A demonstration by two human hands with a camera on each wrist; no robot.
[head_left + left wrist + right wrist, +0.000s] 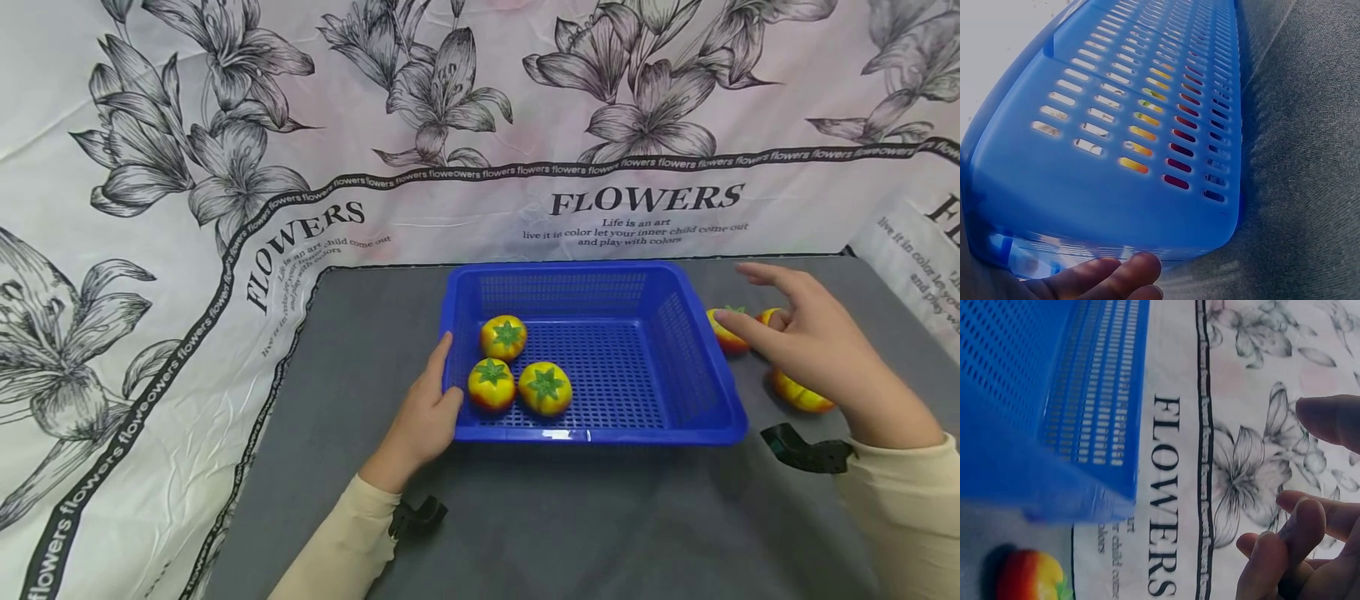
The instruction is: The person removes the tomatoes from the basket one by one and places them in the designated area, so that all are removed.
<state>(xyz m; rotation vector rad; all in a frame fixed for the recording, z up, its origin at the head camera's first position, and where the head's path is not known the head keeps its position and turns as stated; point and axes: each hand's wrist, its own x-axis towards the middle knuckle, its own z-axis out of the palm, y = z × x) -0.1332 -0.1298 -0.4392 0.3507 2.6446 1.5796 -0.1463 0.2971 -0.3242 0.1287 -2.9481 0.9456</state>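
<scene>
A blue plastic basket [697, 358] with slotted walls stands in the middle of the head view. Inside, at its left side, sit three yellow-red tomato-like fruits [546, 389] with green star-shaped tops. My left hand [423, 417] grips the basket's left side near the front corner; in the left wrist view its fingers [1129, 275] lie against the basket's outer wall. To the right of the basket, my right hand [817, 333] hovers with thumb and fingers spread, holding nothing. Beneath and beside it are more such fruits [802, 393], partly hidden by the hand.
A dark grey cloth [570, 517] covers the table. White fabric [465, 217] printed with flowers and lettering hangs behind the basket and runs along the left side. Each wrist wears a black strap mount [806, 450].
</scene>
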